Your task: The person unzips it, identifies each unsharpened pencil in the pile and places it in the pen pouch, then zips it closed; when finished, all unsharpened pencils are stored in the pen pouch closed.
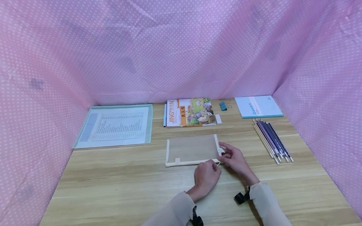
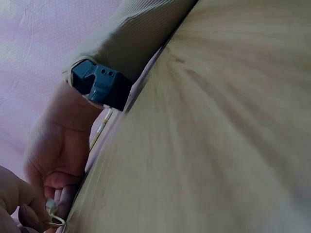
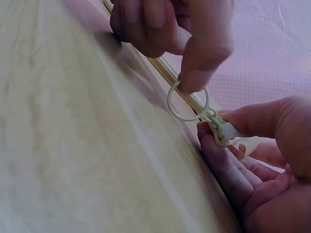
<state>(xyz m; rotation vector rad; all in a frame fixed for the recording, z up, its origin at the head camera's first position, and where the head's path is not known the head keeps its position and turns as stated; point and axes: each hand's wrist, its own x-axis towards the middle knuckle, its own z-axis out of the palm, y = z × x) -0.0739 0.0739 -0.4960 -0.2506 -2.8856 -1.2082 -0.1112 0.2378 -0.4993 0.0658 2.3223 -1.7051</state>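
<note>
Zipper [image 3: 167, 72] operation appears in hand on the mesh pouch [image 1: 192, 149] atop the tabletop [image 1: 113, 182]: left hand [image 1: 207, 176] fingers grip the pull ring [image 3: 169, 104], right hand [image 1: 234, 158] fingers pinch the pouch's end corner (presumably as anchor), and a steady draw seems required next.

Head view softly lit — wrist views dimmer
Tabletop [image 2: 204, 145] looks smeared in both — perhaps simply out of focus.

This looks like a study desk in a cloth-walled nook: a wood table [image 1: 118, 185] lies under the fingers [image 1: 227, 146], pink dotted cloth [image 1: 181, 56] rises beyond and either side of them, a book [image 1: 190, 113] and clip [image 1: 223, 106] lie past them, pencils [image 1: 272, 139] rightward, a folder [image 1: 116, 127] leftward.
</note>
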